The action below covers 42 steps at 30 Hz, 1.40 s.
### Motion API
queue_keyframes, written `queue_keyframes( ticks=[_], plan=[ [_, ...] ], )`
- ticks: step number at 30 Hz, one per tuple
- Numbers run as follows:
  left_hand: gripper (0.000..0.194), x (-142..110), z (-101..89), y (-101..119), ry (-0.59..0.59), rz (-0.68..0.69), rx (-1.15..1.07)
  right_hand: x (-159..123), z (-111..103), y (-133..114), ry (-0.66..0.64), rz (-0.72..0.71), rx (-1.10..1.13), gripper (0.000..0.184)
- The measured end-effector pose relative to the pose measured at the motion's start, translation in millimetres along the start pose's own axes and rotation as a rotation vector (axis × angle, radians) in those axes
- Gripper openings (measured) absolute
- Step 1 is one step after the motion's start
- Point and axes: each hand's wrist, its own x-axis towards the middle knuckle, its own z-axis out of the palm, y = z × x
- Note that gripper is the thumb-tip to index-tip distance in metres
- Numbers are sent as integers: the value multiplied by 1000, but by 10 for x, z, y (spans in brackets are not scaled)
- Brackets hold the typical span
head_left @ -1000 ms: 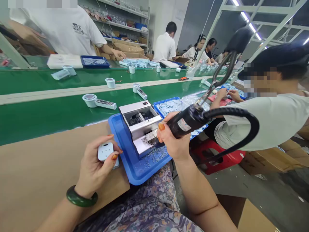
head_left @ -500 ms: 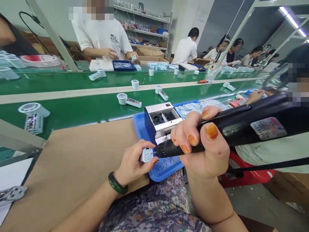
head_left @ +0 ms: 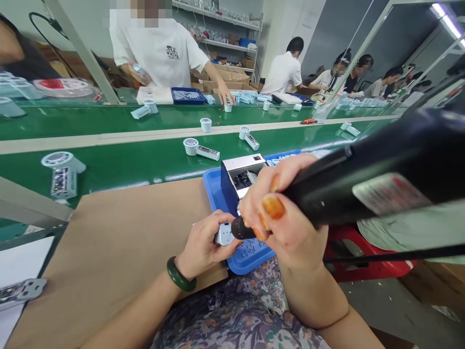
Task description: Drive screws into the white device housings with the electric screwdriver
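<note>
Between thumb and fingers, my left hand point(head_left: 205, 242) grips a small light-blue plastic housing point(head_left: 225, 234), its holed end facing right. My right hand point(head_left: 286, 213) is wrapped round a black electric screwdriver point(head_left: 327, 184) that slants down to the left. Its nose sits right against the housing; the tip is hidden from view. Just beyond my hands, a boxy screw feeder point(head_left: 244, 175) stands in a blue tray point(head_left: 212, 186). Loose screws point(head_left: 252, 248) lie in the tray's near part, under the screwdriver's nose.
Brown cardboard point(head_left: 145, 228) covers the bench at left. Behind it runs a green conveyor belt point(head_left: 152, 162) carrying several light-blue fan-like parts point(head_left: 207, 152). Across the belt, a person in a white shirt point(head_left: 160, 53) reaches to a part. A red stool point(head_left: 348, 252) stands at right.
The screwdriver and my right hand have moved left, bringing the nose up against the housing. The co-worker opposite has stretched an arm to a round part on the belt.
</note>
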Motion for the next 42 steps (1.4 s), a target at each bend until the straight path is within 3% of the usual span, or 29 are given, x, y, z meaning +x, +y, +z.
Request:
queue_keyframes(
  ticks=[4, 7, 11, 14, 20, 23, 29, 32, 36, 42],
  plan=[
    [26, -51, 14, -60, -21, 19, 54, 59, 0, 41, 3, 59, 315, 31],
    [31, -75, -31, -134, -73, -21, 6, 26, -244, 75, 96, -2, 307, 31],
    [34, -99, -101, -233, -56, -83, -51, -93, -680, 146, 284, -106, 183, 22],
    [33, -118, -113, -267, -67, -142, -25, -159, -812, 240, 290, -151, 68, 18],
    [39, -157, -120, -294, -75, -240, -34, -156, -650, 391, 252, -106, -43, 26],
    [37, -178, -129, -304, -50, -224, -53, -159, -591, 412, 274, -67, -55, 26],
    [32, -148, -136, -249, -73, -183, -41, -202, -621, 262, 274, 136, -54, 20],
    [31, -88, -125, -158, -89, -68, -1, -182, -545, 33, 312, 46, 116, 19],
    [32, -43, -68, -78, -80, 54, 60, -107, -306, -196, 248, -21, 286, 24],
    [36, -62, -18, -98, -53, 122, 40, -123, -68, -111, 168, -28, 288, 24]
  ],
)
